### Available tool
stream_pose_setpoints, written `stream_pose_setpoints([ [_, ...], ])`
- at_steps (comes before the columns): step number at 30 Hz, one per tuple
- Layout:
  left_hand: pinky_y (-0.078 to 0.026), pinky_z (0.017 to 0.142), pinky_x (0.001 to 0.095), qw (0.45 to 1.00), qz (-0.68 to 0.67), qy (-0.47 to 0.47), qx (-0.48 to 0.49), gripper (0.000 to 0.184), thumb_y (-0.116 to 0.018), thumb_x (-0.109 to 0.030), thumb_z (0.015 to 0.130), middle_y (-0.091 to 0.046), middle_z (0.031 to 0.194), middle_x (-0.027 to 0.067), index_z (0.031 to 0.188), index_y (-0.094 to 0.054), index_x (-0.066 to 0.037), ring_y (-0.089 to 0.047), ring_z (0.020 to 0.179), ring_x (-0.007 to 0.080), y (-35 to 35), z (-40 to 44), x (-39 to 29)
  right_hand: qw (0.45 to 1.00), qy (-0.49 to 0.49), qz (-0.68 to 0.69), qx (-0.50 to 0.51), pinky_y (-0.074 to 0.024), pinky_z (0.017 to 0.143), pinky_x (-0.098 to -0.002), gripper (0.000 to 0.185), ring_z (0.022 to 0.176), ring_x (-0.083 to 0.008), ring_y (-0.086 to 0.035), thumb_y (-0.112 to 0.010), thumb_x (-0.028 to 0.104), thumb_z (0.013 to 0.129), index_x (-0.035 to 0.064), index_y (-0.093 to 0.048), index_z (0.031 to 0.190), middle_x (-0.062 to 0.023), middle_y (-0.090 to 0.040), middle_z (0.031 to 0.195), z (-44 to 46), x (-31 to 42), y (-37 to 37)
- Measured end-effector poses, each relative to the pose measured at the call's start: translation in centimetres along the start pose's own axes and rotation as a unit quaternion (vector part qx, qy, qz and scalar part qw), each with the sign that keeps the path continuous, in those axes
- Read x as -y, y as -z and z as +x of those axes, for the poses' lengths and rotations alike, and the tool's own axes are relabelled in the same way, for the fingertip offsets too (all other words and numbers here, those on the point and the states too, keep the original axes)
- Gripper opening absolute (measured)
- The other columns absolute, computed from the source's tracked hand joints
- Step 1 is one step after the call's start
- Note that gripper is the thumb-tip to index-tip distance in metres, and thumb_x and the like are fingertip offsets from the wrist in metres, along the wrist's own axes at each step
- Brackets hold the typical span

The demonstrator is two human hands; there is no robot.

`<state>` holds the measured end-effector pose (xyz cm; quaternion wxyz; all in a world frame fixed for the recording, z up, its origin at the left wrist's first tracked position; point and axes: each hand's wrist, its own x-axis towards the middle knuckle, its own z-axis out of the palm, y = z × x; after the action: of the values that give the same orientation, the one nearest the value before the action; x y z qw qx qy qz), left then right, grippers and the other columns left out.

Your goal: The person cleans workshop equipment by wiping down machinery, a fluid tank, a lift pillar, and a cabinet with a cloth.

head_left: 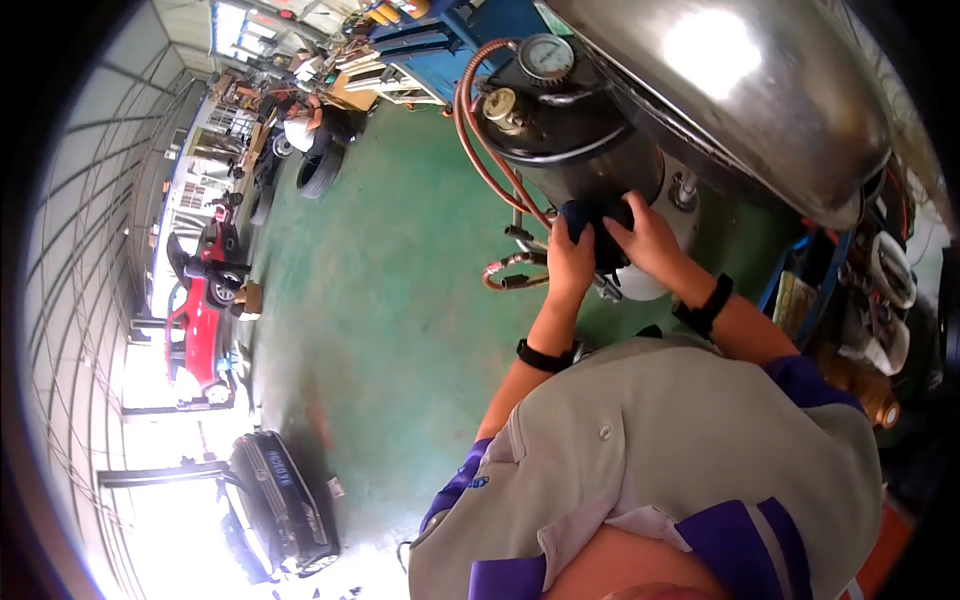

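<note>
My left hand (569, 262) is closed round a dark, soft-looking bundle (585, 215), perhaps cloth; its exact kind does not show. At the bundle's other side my right hand (645, 237) grips it too, thumb turned inward, with some fingers hidden. Both hands are in front of a dark cylindrical tank (575, 145). On its top sit a round pressure gauge (546, 58) and a brass-coloured cap (500, 106). A reddish hose (464, 115) curves down the tank's left side to metal fittings (515, 270) beside my left hand.
A large shiny metal basin (760, 100) overhangs the tank on the right. Blue shelving (500, 35) stands behind. Across the green floor (400, 240) are tyres (320, 172), a person in a white top (300, 130), a red car (195, 335) and a dark car (285, 500).
</note>
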<state>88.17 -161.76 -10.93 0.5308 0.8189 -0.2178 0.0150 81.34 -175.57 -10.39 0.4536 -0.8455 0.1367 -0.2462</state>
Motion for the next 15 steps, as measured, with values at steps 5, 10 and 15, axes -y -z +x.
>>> stream_pose_setpoints([
  [5, -0.046, 0.077, 0.0448, 0.995, -0.079, -0.01, -0.058, 0.023, -0.057, -0.012, 0.088, -0.059, 0.095, 0.0265, 0.101, -0.049, 0.005, -0.059, 0.086, 0.0421, 1.4, 1.6, -6.0, 0.995, 0.075, 0.009, -0.065, -0.0502, 0.067, -0.0455, 0.041, 0.085, -0.0429, -0.062, -0.068, 0.031, 0.086, 0.0045, -0.052, 0.113, -0.023, -0.065, 0.093, 2.0, 4.4, 2.7],
  [10, -0.045, 0.08, 0.0471, 0.998, -0.064, -0.017, -0.018, 0.026, -0.051, -0.011, 0.091, -0.057, 0.096, 0.0302, 0.106, -0.041, 0.008, -0.057, 0.091, 0.0469, 0.3, 2.5, -3.9, 0.992, 0.097, -0.029, -0.071, -0.0497, 0.071, -0.0462, 0.045, 0.088, -0.0451, -0.061, -0.068, 0.03, 0.086, 0.0042, -0.049, 0.117, -0.0251, -0.063, 0.101, 3.3, 1.9, 2.2],
  [15, -0.043, 0.08, 0.0509, 0.997, 0.03, -0.059, -0.028, 0.03, -0.049, -0.011, 0.09, -0.05, 0.102, 0.0351, 0.106, -0.033, 0.009, -0.052, 0.094, 0.0523, -2.3, 1.6, -1.8, 0.997, 0.057, -0.033, -0.027, -0.0491, 0.07, -0.048, 0.05, 0.089, -0.0453, -0.061, -0.066, 0.026, 0.087, 0.0042, -0.041, 0.124, -0.0262, -0.062, 0.104, 3.0, -0.4, 1.5],
])
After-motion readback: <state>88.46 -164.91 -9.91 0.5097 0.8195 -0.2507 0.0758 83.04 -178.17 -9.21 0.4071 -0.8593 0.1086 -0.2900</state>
